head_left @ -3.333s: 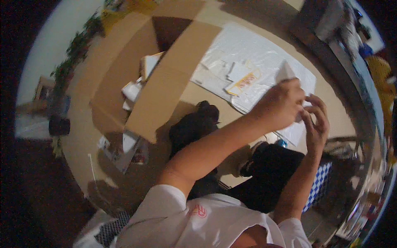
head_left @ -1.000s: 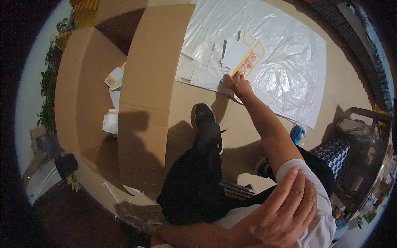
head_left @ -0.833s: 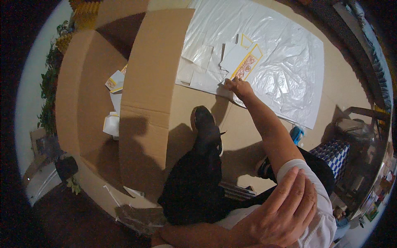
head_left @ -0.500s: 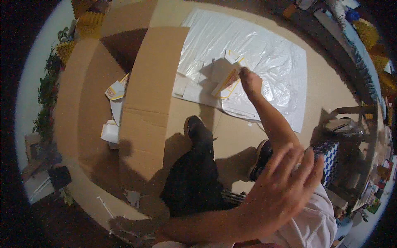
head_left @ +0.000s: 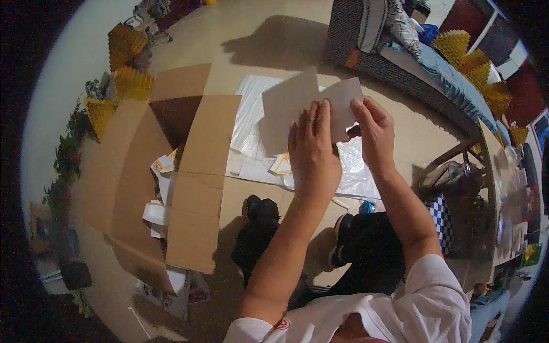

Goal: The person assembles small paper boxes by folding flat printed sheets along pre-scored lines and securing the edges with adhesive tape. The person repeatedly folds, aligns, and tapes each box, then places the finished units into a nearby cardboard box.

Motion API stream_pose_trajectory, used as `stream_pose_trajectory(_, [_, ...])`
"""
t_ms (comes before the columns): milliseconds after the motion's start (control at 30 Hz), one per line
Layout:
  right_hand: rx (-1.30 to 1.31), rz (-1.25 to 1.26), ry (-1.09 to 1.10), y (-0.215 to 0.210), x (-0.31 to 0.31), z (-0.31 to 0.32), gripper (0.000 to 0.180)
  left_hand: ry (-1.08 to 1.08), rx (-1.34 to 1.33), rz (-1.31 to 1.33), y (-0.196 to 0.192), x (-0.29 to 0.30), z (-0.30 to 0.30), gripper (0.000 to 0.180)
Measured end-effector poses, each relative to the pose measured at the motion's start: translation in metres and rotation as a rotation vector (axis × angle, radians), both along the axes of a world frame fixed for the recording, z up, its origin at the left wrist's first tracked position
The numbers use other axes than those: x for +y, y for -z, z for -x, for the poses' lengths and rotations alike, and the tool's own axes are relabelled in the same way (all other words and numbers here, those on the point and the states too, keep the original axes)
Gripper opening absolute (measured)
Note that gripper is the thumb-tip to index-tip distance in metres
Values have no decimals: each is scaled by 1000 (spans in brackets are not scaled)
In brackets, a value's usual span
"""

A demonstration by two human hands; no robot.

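Raised over the floor, a white cardboard sheet (head_left: pixel 289 100) with a fold near its middle is held between my two hands. My left hand (head_left: pixel 314 154) lies against its lower middle with the fingers close together; its thumb is hidden. At the sheet's right edge, my right hand (head_left: pixel 376 123) pinches it between thumb and fingers. Behind my left hand, part of a white carton with yellow trim (head_left: pixel 281 164) shows on the plastic-covered white pad (head_left: pixel 249 123). To the left stands a large open brown cardboard box (head_left: pixel 197 217) with several small white cartons (head_left: pixel 155 212) inside.
A grey sofa (head_left: pixel 349 37) with blue fabric runs along the far right. Nearer on the right is a wooden table (head_left: pixel 489 194) with a blue-and-white checked item (head_left: pixel 439 220) beside it. Printed papers (head_left: pixel 197 288) lie beside the box's near end. Plants (head_left: pixel 66 154) line the left.
My left hand has risen from near my body to the cardboard. The yellow-trimmed piece is no longer in my right hand, which now grips a white sheet. My view has tilted farther up.
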State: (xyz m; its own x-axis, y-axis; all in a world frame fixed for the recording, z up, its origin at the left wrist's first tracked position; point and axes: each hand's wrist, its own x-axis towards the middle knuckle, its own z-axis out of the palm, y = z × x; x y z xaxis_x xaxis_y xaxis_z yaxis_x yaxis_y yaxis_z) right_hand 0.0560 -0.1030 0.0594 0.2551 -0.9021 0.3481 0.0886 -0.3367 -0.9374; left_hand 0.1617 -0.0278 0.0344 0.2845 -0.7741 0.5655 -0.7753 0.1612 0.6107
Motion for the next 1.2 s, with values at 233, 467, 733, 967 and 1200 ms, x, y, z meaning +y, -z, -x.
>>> stream_pose_trajectory(233, [141,408,158,2,19,57,43,113,713,108,-19,13,6,23])
stream_pose_trajectory(467, [102,-61,59,23,-6,86,66,430,1190,140,-13,1,14,37])
stream_pose_trajectory(733, [-159,-315,-29,33,-12,100,47,386,1311,-9,-13,-6,18,34])
stream_pose_trajectory(967, [200,416,511,35,-8,95,32,443,1125,-73,-5,-12,36,23])
stream_pose_trajectory(1200, [60,-24,208,30,2,88,32,453,1070,-82,-8,-8,49,27])
